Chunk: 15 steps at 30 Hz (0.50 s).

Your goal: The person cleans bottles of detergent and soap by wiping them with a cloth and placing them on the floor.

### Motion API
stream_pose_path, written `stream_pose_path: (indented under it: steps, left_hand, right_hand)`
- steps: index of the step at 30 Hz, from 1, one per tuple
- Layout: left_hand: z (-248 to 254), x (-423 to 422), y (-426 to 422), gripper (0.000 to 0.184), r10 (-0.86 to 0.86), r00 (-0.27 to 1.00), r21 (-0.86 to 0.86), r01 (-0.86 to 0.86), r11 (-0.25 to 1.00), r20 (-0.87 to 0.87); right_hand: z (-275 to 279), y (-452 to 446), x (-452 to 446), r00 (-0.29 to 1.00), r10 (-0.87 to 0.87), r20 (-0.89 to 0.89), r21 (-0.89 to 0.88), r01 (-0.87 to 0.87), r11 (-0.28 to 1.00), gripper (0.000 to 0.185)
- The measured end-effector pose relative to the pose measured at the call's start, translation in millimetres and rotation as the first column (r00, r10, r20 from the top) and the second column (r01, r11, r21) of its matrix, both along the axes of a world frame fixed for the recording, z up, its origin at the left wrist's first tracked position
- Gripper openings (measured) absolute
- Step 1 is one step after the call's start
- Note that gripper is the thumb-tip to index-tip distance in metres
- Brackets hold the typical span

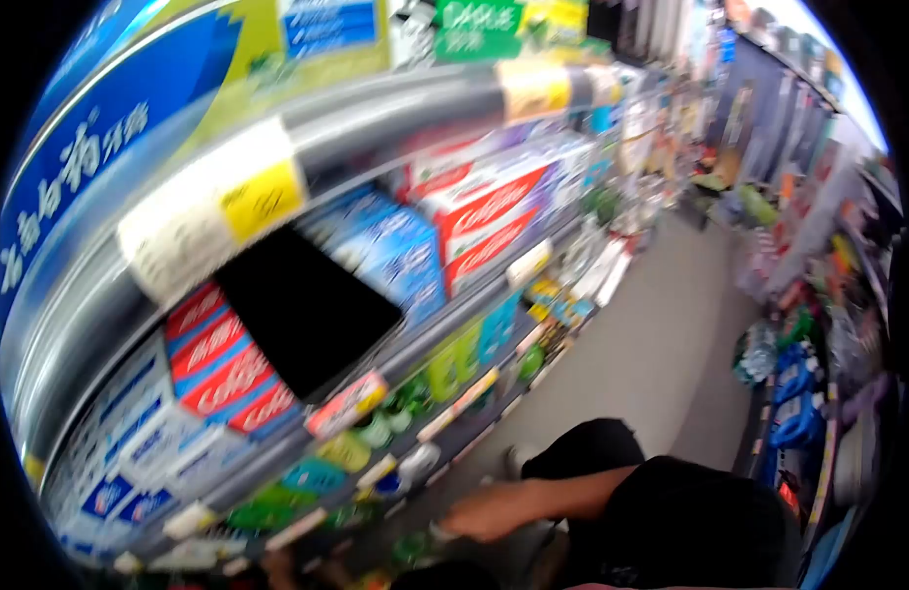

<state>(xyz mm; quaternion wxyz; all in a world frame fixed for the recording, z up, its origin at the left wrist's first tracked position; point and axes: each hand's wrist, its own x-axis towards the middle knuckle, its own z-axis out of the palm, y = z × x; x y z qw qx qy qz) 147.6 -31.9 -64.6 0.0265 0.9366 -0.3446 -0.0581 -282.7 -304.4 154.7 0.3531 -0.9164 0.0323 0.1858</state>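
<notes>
My right hand (489, 511) reaches in from the lower right, below a black sleeve or garment, toward the lowest shelves. Its fingers are smeared, so I cannot make out their pose or anything in them. A small pale item (440, 532) shows at its fingertips, and a green item (411, 547) is close by. What looks like part of my left hand (280, 567) appears dim at the bottom edge, near the low shelf; its fingers are hidden. Above, red Colgate toothpaste boxes (233, 369) and blue toothpaste boxes (390, 246) stand on a shelf.
A flat black rectangle (312, 315) covers part of the toothpaste shelf. Price tags (263, 202) line the curved shelf edges. A grey aisle floor (631, 344) runs ahead. Blue plastic goods (796, 408) and other wares crowd the right side.
</notes>
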Motion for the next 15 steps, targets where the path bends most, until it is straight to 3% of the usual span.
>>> stream_pose_path:
  steps: [1,2,3,4,5,6,7,8,9,10,11,12,13,14,15]
  left_hand:
    - [2.5,-2.3,15.8,0.049,-0.016,1.0,0.014,0.016,1.0,-0.003]
    - [-63.9,32.9,47.6,0.043,-0.123,0.98,-0.109,0.141,0.984,0.154]
    - [-97.4,60.4,67.3,0.04,-0.153,0.965,0.02,0.152,0.988,0.212]
    - [-70.8,47.9,62.7,0.042,-0.052,0.997,-0.062,0.056,0.996,0.065]
    - [-64.3,43.5,68.3,0.051,-0.109,0.968,-0.061,0.125,0.99,0.227]
    - [-20.8,22.1,53.1,0.065,-0.023,0.999,0.13,0.027,0.991,-0.03]
    - [49.6,-18.4,19.5,0.074,0.112,0.987,0.249,-0.08,0.965,-0.119]
    - [66.3,-28.9,12.5,0.072,0.121,0.986,0.232,-0.091,0.969,-0.119]
    - [48.5,-24.0,24.1,0.066,-0.103,0.977,-0.204,0.064,0.977,-0.187]
    - [73.5,-43.6,14.9,0.062,-0.045,0.987,-0.193,0.015,0.981,-0.157]
    - [90.9,-59.2,8.0,0.06,0.182,0.98,0.016,-0.181,0.983,-0.08]
    - [58.7,-35.4,29.6,0.059,0.019,0.99,-0.208,-0.048,0.977,-0.143]
    - [67.7,-43.2,32.7,0.06,0.034,0.996,-0.174,-0.047,0.984,-0.079]
    - [37.8,-24.3,52.3,0.058,0.029,1.0,-0.197,-0.028,0.98,0.001]
    - [71.4,-47.3,39.1,0.055,0.068,0.997,-0.164,-0.074,0.984,-0.042]
  right_hand:
    - [-5.3,1.4,-1.4,1.0,0.003,0.03,0.009,-0.003,1.0,0.02]
    - [6.3,2.2,-1.9,1.0,0.023,0.005,-0.003,-0.023,1.0,0.021]
    - [16.9,-0.7,-1.5,0.999,0.04,-0.018,-0.017,-0.041,0.999,0.023]
    - [15.8,0.7,-2.9,1.0,-0.009,0.006,-0.002,0.009,1.0,0.022]
    - [13.4,4.0,-5.3,0.998,-0.058,0.017,0.021,0.058,0.998,0.021]
    - [15.7,4.7,-6.3,0.998,-0.046,0.042,-0.001,0.046,0.999,0.021]
    - [19.4,3.7,-6.6,0.997,-0.037,0.067,-0.022,0.039,0.999,0.02]
    - [18.0,3.1,-6.9,0.997,-0.028,0.077,-0.026,0.03,0.999,0.02]
    - [15.0,3.8,-6.5,0.996,-0.021,0.082,-0.029,0.023,0.999,0.02]
    - [16.8,3.0,-5.0,0.999,-0.015,0.052,-0.034,0.017,0.999,0.02]
    - [18.4,4.5,-5.9,1.0,-0.014,0.017,-0.037,0.015,0.999,0.02]
    - [19.2,6.6,-7.5,0.999,-0.019,0.04,-0.026,0.02,0.999,0.019]
    - [16.3,7.2,-8.1,0.997,-0.029,0.065,-0.024,0.031,0.999,0.019]
    - [7.6,9.6,-11.6,0.993,-0.027,0.116,-0.01,0.028,1.0,0.018]
    - [2.9,10.3,-14.2,0.983,-0.034,0.179,-0.02,0.039,0.999,0.017]
